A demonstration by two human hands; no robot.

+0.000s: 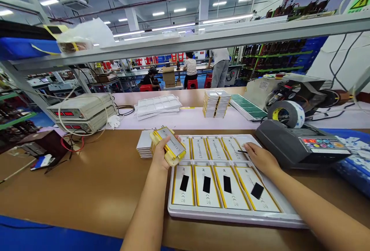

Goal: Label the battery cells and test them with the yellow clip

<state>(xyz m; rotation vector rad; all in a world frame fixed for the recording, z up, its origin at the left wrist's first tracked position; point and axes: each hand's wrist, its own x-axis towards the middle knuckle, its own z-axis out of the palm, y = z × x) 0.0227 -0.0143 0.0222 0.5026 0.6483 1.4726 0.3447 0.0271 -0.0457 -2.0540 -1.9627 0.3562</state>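
Note:
My left hand [162,151] is closed round a flat pouch battery [171,140] with yellow edges, lying in a cream-coloured holder [172,161]. A white tray [225,217] stands in front of me with several silver pouch batteries in two rows. On the near row's batteries [208,197] sit black adhesive pieces, the rightmost turned askew. Between thumb and fingers, my right hand [260,157] pinches a small black adhesive strip [242,151], just over the far row's right-hand battery [231,147]. The far-row batteries in view show no black piece on top.
A grey tape dispenser [300,147] with a tape roll [287,114] stands at right. Left of the tray is a stack of cells [144,145]. Further back are white trays [157,105], stacked batteries [216,103] and a green tray [248,107]. Power supplies [83,114] stand at left.

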